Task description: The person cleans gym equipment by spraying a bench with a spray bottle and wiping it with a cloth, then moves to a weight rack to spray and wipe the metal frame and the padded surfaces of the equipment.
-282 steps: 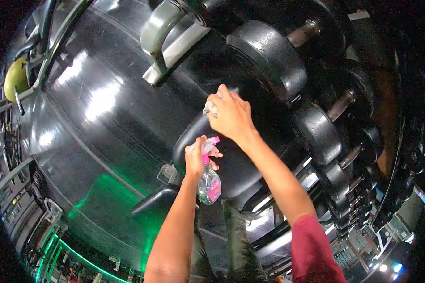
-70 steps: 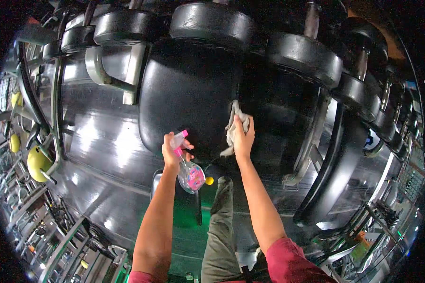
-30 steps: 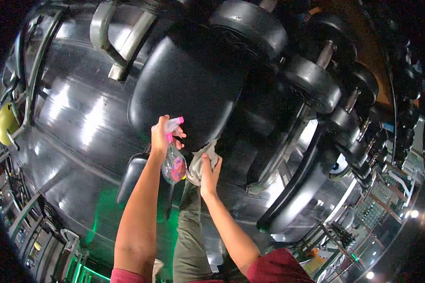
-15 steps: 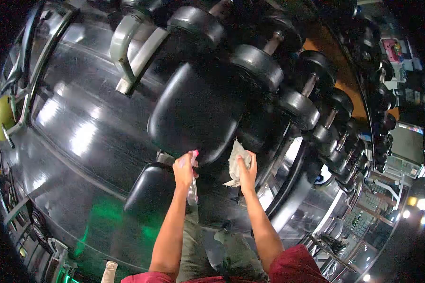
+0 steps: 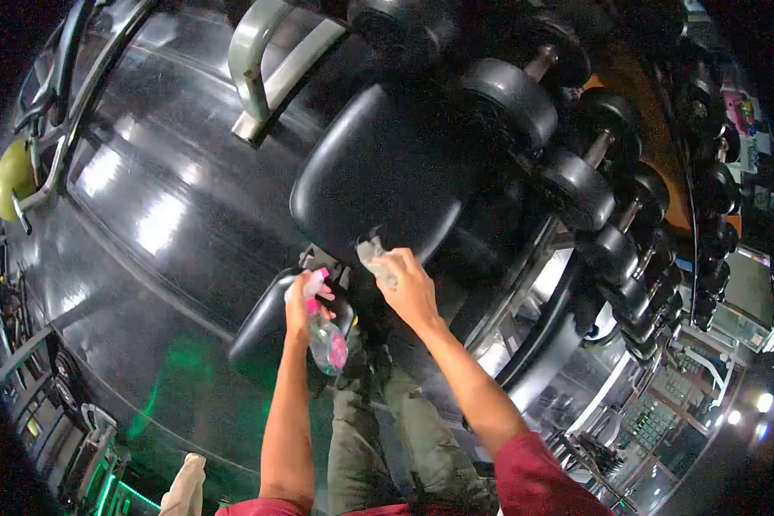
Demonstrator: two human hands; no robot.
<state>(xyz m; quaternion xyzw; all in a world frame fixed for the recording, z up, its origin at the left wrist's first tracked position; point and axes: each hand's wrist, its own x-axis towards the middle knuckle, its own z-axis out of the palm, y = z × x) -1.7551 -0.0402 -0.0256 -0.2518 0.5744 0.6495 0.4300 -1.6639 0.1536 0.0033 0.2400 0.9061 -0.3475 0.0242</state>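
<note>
My left hand (image 5: 303, 301) is closed around the neck of a clear spray bottle (image 5: 325, 344) with a pink and white trigger head and a pink label. My right hand (image 5: 407, 284) grips a crumpled pale grey cloth (image 5: 375, 258), whose far end meets the near edge of a black padded bench backrest (image 5: 378, 172). Below the bottle and partly behind my left arm lies the bench's smaller seat pad (image 5: 267, 314). A metal bracket shows between the two pads.
Large black dumbbells (image 5: 512, 95) line a rack on the right. A grey metal frame (image 5: 258, 86) stands beyond the bench. At far left a yellow-green weight plate (image 5: 13, 179) hangs on a machine. Dark shiny flooring (image 5: 146, 215) spreads on the left.
My right hand has moved left with the cloth, to the backrest's near edge. The left hand has shifted left and the bottle now shows more fully. The view has shifted slightly.
</note>
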